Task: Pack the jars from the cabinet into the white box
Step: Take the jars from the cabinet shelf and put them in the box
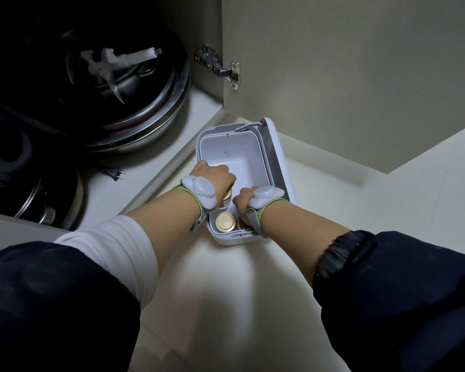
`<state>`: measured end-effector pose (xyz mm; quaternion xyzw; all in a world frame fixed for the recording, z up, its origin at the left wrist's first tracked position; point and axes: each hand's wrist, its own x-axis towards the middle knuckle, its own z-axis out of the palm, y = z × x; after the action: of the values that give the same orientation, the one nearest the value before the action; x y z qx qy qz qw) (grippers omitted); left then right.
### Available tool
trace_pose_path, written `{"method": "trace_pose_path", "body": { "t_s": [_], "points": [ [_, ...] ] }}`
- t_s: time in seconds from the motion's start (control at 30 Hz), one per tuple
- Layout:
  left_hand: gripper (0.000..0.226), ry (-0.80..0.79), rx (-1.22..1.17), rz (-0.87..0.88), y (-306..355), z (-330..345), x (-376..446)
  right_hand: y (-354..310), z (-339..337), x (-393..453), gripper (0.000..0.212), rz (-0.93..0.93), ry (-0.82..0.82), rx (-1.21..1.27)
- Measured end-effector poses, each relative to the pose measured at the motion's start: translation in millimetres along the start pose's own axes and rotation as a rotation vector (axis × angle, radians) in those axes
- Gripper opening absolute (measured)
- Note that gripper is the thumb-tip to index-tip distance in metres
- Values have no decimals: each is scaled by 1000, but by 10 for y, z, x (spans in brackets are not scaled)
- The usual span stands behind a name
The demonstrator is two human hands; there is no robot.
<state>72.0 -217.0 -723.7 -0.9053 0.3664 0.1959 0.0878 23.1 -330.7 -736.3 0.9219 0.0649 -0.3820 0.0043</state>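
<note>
A white box (255, 146) stands open on the pale floor in front of the cabinet, its lid hanging off the right side. Both my hands reach down into its near half. My left hand (215, 176) is closed over the top of a jar with a gold lid (227, 196). My right hand (244, 200) is closed around something below it, largely hidden; a gold-lidded jar (242, 224) peeks out under the wrist. Another gold-lidded jar (225, 222) stands free in the near left corner. The box's far half holds nothing.
The open cabinet on the left holds stacked steel pans (145, 114), a blender blade part (110, 65) and a loose power plug (114, 173). The cabinet door (346, 63) with its hinge (220, 68) stands open behind the box. Floor lies right and near.
</note>
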Motion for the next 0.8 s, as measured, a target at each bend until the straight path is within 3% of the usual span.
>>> {"method": "trace_pose_path", "body": {
  "t_s": [0.13,0.2,0.3,0.43,0.67,0.73,0.8],
  "points": [
    [30,-56,-114,4,33,8,32,43,-219,-101,28,-25,6,43],
    [35,-99,-197,1,72,-18,53,104,-389,-153,7,10,39,66],
    [39,-164,-194,6,143,-67,109,240,-589,-192,41,54,67,87],
    [43,-235,-160,-10,243,-108,143,201,-468,-244,38,22,69,-136],
    [18,-219,-51,-39,295,-49,104,144,-403,-326,46,13,87,-121],
    [23,-227,-79,-59,264,-22,120,141,-340,-412,39,5,77,-69],
    [16,-237,-65,-56,226,11,146,87,-283,-503,12,-22,50,-81]
  ]
}}
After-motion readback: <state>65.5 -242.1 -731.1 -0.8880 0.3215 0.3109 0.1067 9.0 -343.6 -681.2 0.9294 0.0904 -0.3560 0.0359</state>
